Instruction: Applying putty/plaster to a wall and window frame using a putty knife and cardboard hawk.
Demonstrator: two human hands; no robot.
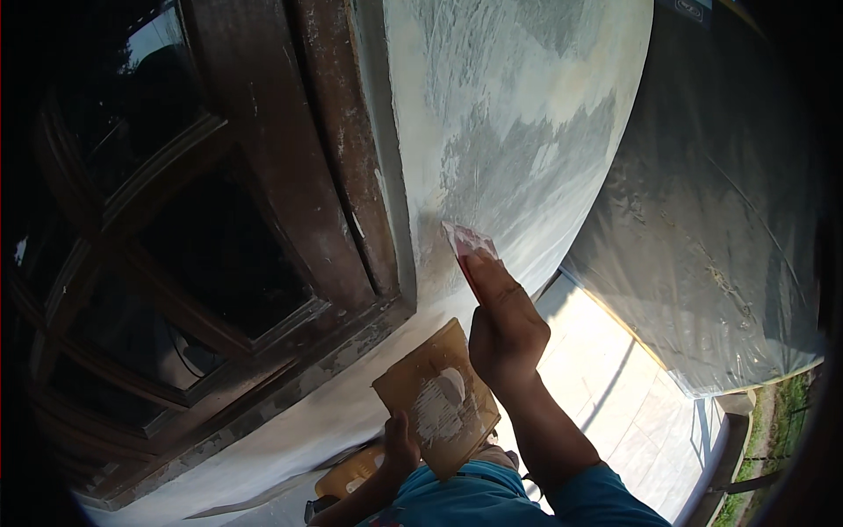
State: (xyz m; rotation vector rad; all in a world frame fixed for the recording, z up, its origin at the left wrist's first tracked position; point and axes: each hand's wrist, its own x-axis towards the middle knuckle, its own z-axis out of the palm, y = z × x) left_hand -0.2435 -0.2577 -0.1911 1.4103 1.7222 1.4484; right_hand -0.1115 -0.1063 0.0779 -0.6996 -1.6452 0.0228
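Note:
My right hand (509, 338) is closed round a red putty knife (470, 255) smeared with white paste. Its blade edge meets the patchy grey and white wall (518, 132), close beside the window frame. Lower down, my left hand (401, 443) grips a tan, flat square board (404, 382) by its left edge. A mound of white putty (448, 404) lies spread on the middle of that board. The wall carries uneven pale coats with bare grey patches between them.
At left stands a dark brown wooden window (263, 158) with glass panes. A clear plastic sheet (702, 228) hangs at right above a sunlit tiled floor (606, 378). Below, near my body, is a yellowish container (347, 474). Grass (790, 413) shows beyond the railing.

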